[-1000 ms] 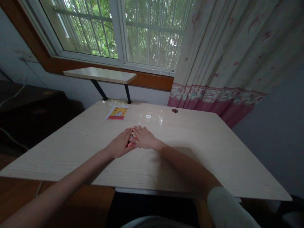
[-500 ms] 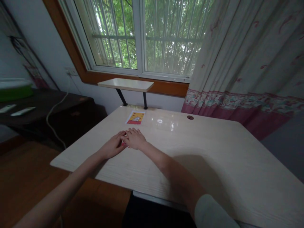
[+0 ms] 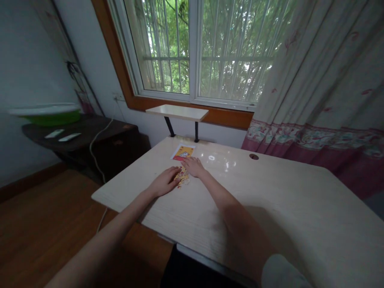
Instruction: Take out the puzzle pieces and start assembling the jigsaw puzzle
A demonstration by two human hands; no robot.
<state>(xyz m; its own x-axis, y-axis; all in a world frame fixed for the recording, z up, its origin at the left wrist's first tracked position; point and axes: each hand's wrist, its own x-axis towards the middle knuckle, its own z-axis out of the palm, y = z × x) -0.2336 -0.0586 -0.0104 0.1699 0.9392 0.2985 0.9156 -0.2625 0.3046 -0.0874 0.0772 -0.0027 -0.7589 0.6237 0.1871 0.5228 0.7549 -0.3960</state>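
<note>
flanking small pieces (image 3: 183,179) on a pale desk (image 3: 288,192) near a window (image 3: 234,68), left hand (image 3: 165,182) and right hand (image 3: 193,167) lie unclenched

Could pass over the desktop (image 3: 300,192) rightward from the right hand (image 3: 193,166); blocked at the back by raised shelf (image 3: 178,112) and floral curtain (image 3: 318,100).
</note>
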